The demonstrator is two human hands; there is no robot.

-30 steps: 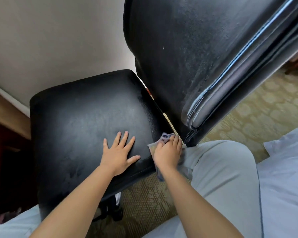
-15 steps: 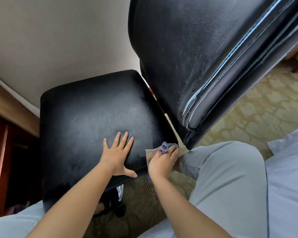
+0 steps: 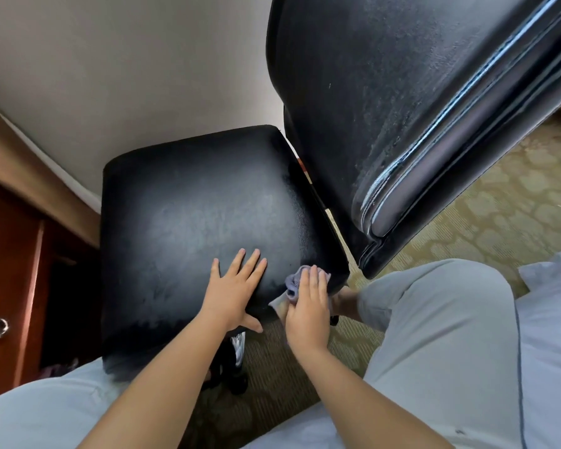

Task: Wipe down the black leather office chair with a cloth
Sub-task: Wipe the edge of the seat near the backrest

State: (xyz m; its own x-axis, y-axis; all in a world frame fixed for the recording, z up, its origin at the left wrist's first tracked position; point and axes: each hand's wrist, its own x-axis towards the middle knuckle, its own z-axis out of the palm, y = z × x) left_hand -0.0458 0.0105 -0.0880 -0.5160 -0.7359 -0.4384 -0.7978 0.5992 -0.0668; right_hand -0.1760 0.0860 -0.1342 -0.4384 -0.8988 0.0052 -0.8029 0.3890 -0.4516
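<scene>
Left hand (image 3: pixel 232 294) flat with fingers spread on the black chair seat (image 3: pixel 188 228), right hand (image 3: pixel 308 306) pressing a crumpled grey cloth (image 3: pixel 293 280) against the seat's near corner, backrest (image 3: pixel 386 108) upright beside

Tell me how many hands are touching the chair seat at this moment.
2. The left hand lies flat with fingers spread on the seat. The right hand presses the cloth on the seat's near right corner.
</scene>
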